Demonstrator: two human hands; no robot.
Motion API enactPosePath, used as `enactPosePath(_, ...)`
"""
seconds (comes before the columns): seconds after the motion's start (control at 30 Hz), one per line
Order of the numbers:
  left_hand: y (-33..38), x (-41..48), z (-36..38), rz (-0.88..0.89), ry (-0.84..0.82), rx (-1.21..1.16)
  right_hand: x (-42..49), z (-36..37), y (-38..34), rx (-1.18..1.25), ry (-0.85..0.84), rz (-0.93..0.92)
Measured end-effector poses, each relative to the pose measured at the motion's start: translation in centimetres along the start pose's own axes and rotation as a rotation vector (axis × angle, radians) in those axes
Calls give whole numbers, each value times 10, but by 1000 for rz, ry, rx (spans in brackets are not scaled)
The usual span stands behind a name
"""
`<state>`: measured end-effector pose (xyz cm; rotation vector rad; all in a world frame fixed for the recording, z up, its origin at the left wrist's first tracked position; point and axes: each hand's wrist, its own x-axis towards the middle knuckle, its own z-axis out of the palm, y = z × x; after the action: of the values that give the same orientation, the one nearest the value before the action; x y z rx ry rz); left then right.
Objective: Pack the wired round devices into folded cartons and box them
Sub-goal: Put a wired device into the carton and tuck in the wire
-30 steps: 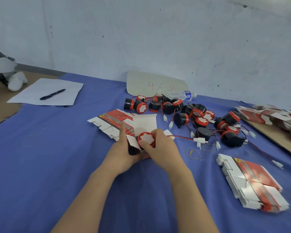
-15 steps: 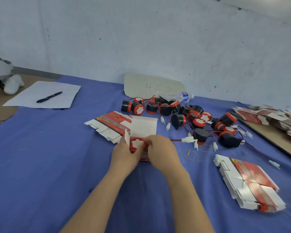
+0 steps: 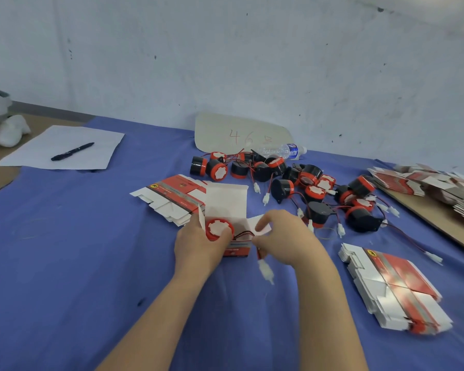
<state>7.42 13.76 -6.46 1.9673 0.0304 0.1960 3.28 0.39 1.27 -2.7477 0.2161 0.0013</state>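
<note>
Centrally, near the front of the tabletop [image 3: 65, 263]: 1 erected carton [image 3: 237, 249], top open, lid flap standing upright behind the opening. 1 device [image 3: 219, 229] sits in the opening, red rim and white face up, its top above the carton's edge.

Left hand [image 3: 198, 245]: fingers curled round the carton's left side, thumb against the device's rim. Right hand [image 3: 287, 242]: fingers curled, pinching the device's red-black wire [image 3: 243, 233] just right of the carton. The wire runs from the device over the carton's right edge into this hand. 1 white connector [image 3: 265, 271] hangs below the hand, blurred.

Loose devices [image 3: 283, 188]: about 15, heaped behind and right of the carton, black bodies with red bands, wires tangled. The heap overlaps, so the exact count cannot be read.

Flat cartons, 3 lots:
- 1 stack [image 3: 172, 194] just behind the left hand, partly under the upright flap.
- 1 stack [image 3: 394, 285] right of the right hand, well apart from it.
- 1 spread [image 3: 426, 183] on a brown board [image 3: 426, 218] at the far right edge; number of pieces cannot be told.

Other items: 1 paper sheet [image 3: 97, 145] far left with 1 pen [image 3: 73, 151] on it; 1 bottle [image 3: 281, 150] lying behind the heap; 1 card [image 3: 241, 135] marked "46" leaning at the wall; 1 rubber band [image 3: 327, 232] beside the heap.
</note>
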Motion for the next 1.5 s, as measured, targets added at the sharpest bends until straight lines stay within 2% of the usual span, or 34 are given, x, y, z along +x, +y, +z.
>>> enactPosePath(0.13,-2,0,0,-3,-12,-5,2,5,-11,232,-141,-117)
enactPosePath(0.2,-3,1,0,3,-22,9,4,8,-11,269,-170,-149)
enactPosePath(0.3,-3,1,0,10,-21,21,5,14,-8,137,-73,-211)
enactPosePath(0.47,-2,0,0,12,-24,19,14,23,-12,296,267,-204)
enactPosePath(0.6,-2,0,0,30,-13,18,19,36,-21,424,297,-97)
enactPosePath(0.73,-2,-2,0,34,-21,12,21,36,-17,315,355,-120)
enactPosePath(0.9,-2,-2,0,29,-12,12,25,38,-11,624,406,-69)
enactPosePath(1.0,-2,-2,0,25,-5,28,27,42,-12,878,368,13)
enactPosePath(1.07,-3,-2,0,30,-2,34,29,44,-10,921,385,17)
enactPosePath(1.13,-3,-2,0,42,1,29,29,46,-9,844,448,6)
enactPosePath(1.3,-4,-3,1,66,17,38,30,51,-1,356,536,12)
enactPosePath(1.43,-5,-2,1,76,18,35,29,50,-2,222,610,42)
enactPosePath(1.5,-6,-3,2,84,32,26,28,54,-7,108,593,29)
